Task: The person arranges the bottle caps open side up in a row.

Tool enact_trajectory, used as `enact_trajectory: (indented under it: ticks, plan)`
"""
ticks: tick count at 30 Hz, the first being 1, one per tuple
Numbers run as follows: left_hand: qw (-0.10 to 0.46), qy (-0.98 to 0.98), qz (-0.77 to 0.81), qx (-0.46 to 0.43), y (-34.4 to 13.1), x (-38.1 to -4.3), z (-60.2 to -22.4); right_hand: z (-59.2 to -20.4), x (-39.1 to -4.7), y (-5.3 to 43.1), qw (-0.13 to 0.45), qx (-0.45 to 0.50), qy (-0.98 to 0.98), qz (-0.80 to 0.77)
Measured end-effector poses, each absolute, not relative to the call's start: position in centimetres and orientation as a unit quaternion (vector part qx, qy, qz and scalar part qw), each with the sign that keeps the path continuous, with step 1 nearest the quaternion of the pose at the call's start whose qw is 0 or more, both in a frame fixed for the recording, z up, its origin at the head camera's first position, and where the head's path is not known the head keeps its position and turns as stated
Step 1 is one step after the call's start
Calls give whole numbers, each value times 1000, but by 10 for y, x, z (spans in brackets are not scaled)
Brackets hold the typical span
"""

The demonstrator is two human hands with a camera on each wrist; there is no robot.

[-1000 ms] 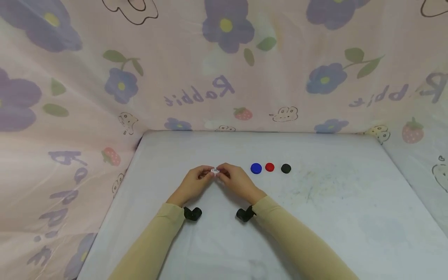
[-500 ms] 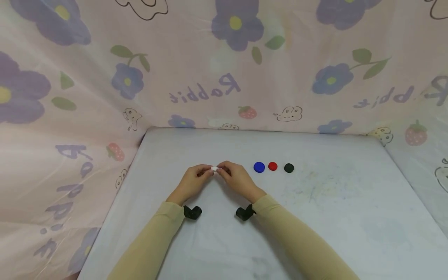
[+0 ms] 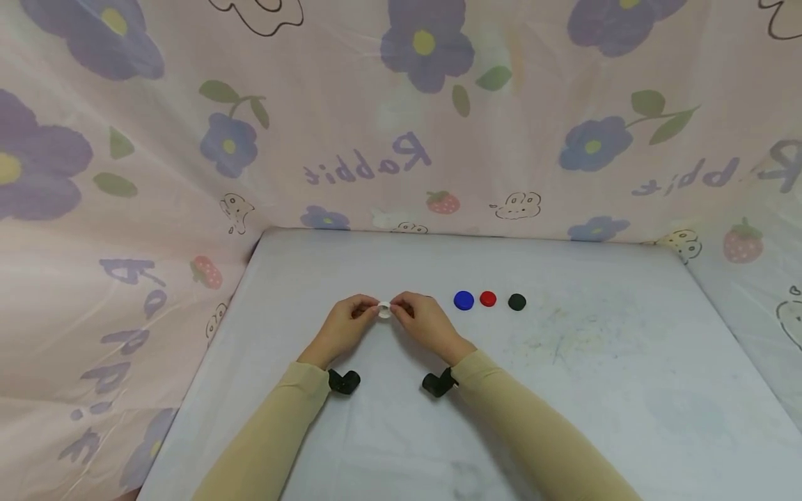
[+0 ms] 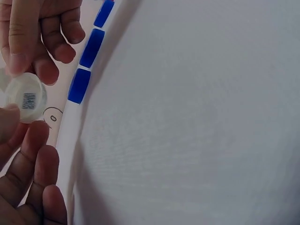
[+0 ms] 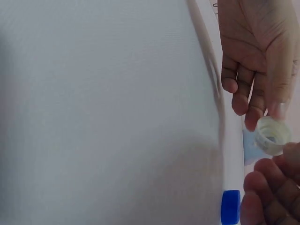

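A small white bottle cap (image 3: 384, 313) is held up between both hands over the table. My left hand (image 3: 342, 324) pinches its left edge with thumb and fingertips, and my right hand (image 3: 431, 323) pinches the right edge. In the head view the cap's hollow side is turned towards me. A square printed code shows inside the cap (image 4: 37, 104) in the left wrist view. The right wrist view shows the thin ring wall of the cap (image 5: 263, 143). In both wrist views the other fingers are loosely bent beside the cap.
Right of the hands, a blue cap (image 3: 464, 300), a red cap (image 3: 488, 298) and a black cap (image 3: 516, 302) lie in a row. More blue caps (image 4: 91, 48) show in the left wrist view. A patterned curtain (image 3: 351, 83) surrounds the white table (image 3: 564, 403).
The white cap has been turned between the fingers: its patterned face showed first, then its edge, now its hollow side. The hands stay nearly in place; the head view shifted slightly.
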State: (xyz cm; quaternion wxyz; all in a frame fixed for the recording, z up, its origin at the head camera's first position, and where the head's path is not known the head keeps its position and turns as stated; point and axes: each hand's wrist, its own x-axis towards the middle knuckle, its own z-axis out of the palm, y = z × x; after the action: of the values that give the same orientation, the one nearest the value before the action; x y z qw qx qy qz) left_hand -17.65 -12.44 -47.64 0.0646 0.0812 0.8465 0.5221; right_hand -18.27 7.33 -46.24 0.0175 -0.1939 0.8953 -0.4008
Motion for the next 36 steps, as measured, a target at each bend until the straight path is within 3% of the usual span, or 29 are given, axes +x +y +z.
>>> enact_trajectory:
  ticks: [15, 36]
  plan:
    - [81, 865, 491, 71, -123, -178, -485, -474, -185, 71, 65, -182, 909, -369]
    - [90, 875, 467, 87, -120, -182, -486, -484, -191, 71, 44, -177, 911, -370]
